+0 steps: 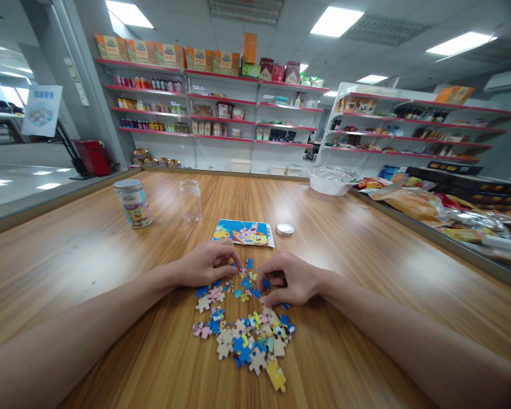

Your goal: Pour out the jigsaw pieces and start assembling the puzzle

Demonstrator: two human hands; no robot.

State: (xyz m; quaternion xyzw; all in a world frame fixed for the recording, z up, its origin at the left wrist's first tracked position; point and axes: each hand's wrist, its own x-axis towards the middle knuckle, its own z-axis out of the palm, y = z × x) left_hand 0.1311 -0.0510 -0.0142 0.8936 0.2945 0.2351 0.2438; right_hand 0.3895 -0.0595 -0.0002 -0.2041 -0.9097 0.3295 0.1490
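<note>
Both forearms run out of the bottom corners, and the curled fingers hide whatever piece each hand may have; the printing on the pieces is too small to read. The wooden desk (366, 250) lies bare to either side, its right edge lined with snack bags (413, 201). The left hand (206, 266) and right hand (287, 279), both half-curled with fingertips pressed down, touch the far end of the puzzle pieces (244, 329) heaped mid-desk, near a picture card (243, 232).
</note>
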